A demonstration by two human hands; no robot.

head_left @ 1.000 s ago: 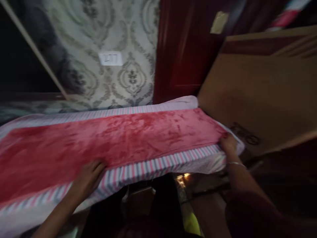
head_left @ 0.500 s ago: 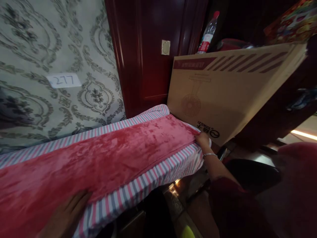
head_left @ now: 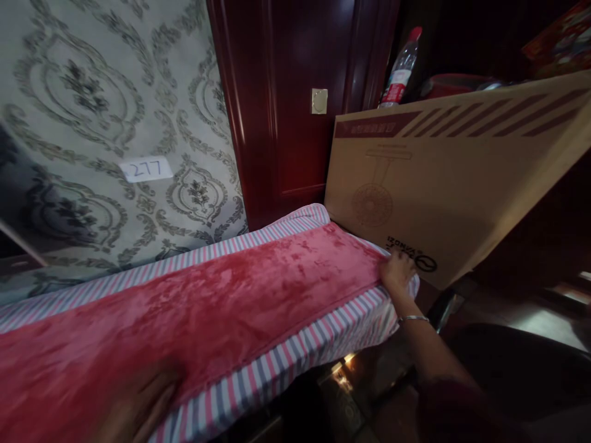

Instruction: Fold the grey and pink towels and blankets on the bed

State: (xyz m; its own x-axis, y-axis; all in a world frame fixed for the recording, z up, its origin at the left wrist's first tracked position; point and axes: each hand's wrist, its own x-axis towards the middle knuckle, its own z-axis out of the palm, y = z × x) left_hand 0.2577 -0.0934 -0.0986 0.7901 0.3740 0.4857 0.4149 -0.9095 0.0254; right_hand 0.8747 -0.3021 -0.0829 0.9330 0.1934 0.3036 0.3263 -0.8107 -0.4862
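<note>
A long strip of plush red blanket [head_left: 258, 286] lies on a pink, grey and white striped sheet [head_left: 277, 360] over a narrow raised surface. My left hand [head_left: 143, 397] is blurred at the lower left, its fingers stretched out on the blanket near its front edge. At the far right end my right hand [head_left: 398, 272], with a bracelet [head_left: 414, 318] on its wrist, touches the blanket's corner and the sheet. Its fingers look spread, and their tips lie in front of the cardboard box [head_left: 443, 191].
The box stands against the sheet's far end. Behind it is a red-capped bottle [head_left: 401, 67]. A dark red door panel [head_left: 290, 147] and patterned wallpaper [head_left: 198, 191] with a paper label [head_left: 146, 168] marked 277 run along the back. Black seating [head_left: 521, 357] is at the lower right.
My right hand has loosened from the blanket's end, its fingers spreading toward the box. My left hand stays on the blanket. The view has shifted slightly left.
</note>
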